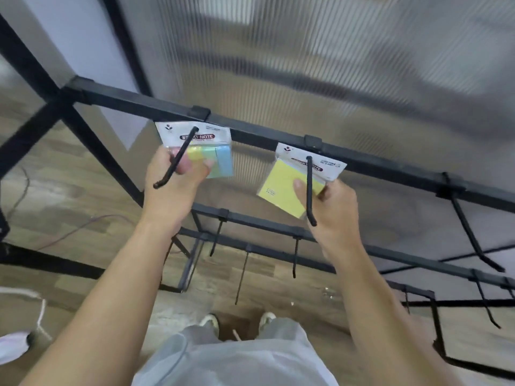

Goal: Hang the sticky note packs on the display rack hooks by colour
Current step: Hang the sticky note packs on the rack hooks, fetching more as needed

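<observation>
A multicolour sticky note pack (220, 160), with pastel strips and a white header, hangs on the left black hook (175, 162) of the top rail (133, 103). My left hand (175, 188) grips its lower edge, thumb on the front. A yellow sticky note pack (281, 188) sits tilted on the second hook (310, 190). My right hand (334, 207) pinches its lower right corner, thumb on the yellow face.
A third hook (471, 235) on the top rail to the right is bare. Lower rails carry more bare hooks (295, 257). A ribbed translucent panel (334, 65) backs the rack. Cables (83, 227) and a white cord lie on the wooden floor at left.
</observation>
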`<state>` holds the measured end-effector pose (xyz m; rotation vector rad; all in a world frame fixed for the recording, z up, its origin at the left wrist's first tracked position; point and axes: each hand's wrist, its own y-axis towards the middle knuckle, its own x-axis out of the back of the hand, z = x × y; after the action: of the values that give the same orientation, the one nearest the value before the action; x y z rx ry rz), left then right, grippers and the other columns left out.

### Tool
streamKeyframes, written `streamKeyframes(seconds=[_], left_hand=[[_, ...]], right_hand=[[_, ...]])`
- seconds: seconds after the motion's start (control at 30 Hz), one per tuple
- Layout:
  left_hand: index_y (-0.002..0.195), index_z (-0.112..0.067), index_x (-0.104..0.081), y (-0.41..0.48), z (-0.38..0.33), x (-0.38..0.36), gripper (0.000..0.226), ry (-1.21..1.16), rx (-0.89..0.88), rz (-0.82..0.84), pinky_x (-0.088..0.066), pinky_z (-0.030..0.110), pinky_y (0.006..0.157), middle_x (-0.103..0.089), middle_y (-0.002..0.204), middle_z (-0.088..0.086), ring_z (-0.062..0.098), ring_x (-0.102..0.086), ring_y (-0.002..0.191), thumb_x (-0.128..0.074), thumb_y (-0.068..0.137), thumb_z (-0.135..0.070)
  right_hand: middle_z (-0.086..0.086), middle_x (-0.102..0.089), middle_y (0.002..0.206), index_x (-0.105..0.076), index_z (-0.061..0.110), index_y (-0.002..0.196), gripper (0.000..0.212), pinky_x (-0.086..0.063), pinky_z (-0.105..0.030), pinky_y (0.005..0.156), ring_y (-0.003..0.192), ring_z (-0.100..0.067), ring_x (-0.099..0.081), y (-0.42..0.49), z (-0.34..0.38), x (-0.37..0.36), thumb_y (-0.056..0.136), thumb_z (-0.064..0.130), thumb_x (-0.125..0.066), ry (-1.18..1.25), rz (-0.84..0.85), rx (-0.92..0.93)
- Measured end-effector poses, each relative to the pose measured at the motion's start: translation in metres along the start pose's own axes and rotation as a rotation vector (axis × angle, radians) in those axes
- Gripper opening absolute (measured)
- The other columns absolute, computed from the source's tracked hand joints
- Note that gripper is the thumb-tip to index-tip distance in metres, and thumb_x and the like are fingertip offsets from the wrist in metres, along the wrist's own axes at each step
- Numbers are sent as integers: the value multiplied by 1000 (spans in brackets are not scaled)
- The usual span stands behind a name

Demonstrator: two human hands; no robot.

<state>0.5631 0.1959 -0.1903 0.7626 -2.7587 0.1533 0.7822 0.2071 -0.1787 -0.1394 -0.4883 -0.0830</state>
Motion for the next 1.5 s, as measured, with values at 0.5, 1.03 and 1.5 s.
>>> streamKeyframes(seconds=[0.5, 1.03, 1.5], left_hand=[[82, -35, -69, -57, -15, 71, 26, -303, -7, 374, -53, 18, 49, -73, 81, -21, 3, -71, 77, -67, 82, -9], [92, -29, -69, -151, -11, 67, 24, -189, 22, 697, -58, 22, 62, -75, 90, -17, 4, -71, 82, -62, 88, -6], [103, -34, -61, -195, -1, -39, 19, 6, 98, 1079, -50, 13, 53, -71, 87, -25, -5, -68, 79, -66, 91, -21]], right_hand=[[1, -74, 92, -66, 22, 93, 9, -55, -41, 67, 85, -25, -69, -99, 16, -12, 87, 18, -61, 436, -131, 139], [4, -75, 94, -72, 32, 92, 17, -53, -59, 68, 87, -35, -68, -199, -21, 15, 86, 24, -58, 430, -288, 43], [7, -73, 109, -67, 25, 109, 23, -55, -50, 87, 101, -18, -69, -261, -90, 72, 90, 19, -56, 453, -576, -358]])
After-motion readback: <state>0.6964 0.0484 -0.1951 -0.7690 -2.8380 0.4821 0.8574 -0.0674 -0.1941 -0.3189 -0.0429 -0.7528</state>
